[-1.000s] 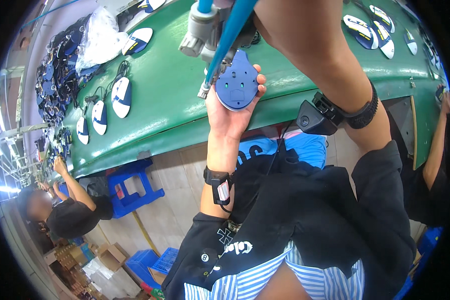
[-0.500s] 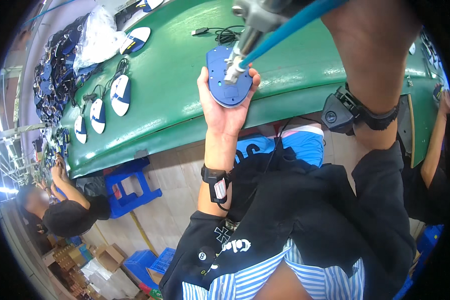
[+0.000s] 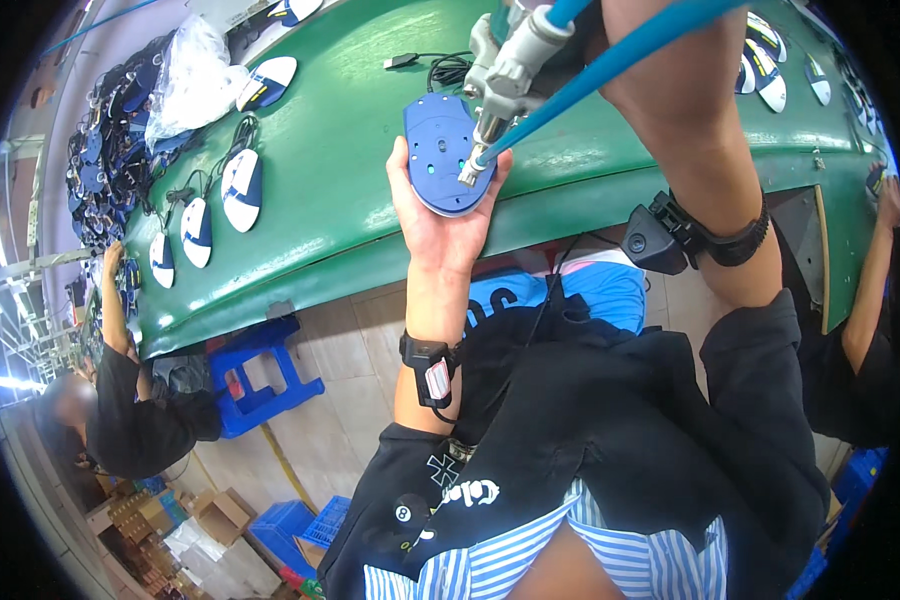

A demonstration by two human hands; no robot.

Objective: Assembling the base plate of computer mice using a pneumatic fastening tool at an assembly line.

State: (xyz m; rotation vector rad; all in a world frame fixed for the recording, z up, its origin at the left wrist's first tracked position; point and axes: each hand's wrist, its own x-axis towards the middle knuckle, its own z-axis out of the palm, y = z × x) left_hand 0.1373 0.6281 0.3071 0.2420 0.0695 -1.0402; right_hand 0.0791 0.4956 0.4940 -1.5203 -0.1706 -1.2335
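A blue-bottomed computer mouse lies upside down in my left hand, palm up, with the thumb and fingers closed round its sides. Its black cable is coiled on the bench beyond it, the plug pointing left. A metal screwdriver with a nozzle and a blue hose slants down over the mouse. The nozzle's tip is at the mouse's right side, near a hole; contact cannot be made out. My right hand is at the screwdriver's upper end, by the top edge, its fingers hidden.
Several white-and-blue mice lie on the green bench. At the left are a heap of dark mouse parts and a clear plastic bag. One person works at the left, another at the right. A blue stool stands below.
The screwdriver's tip has shifted from the middle of the mouse toward its lower right. My right forearm has moved left. The person at the left has raised an arm to the bench.
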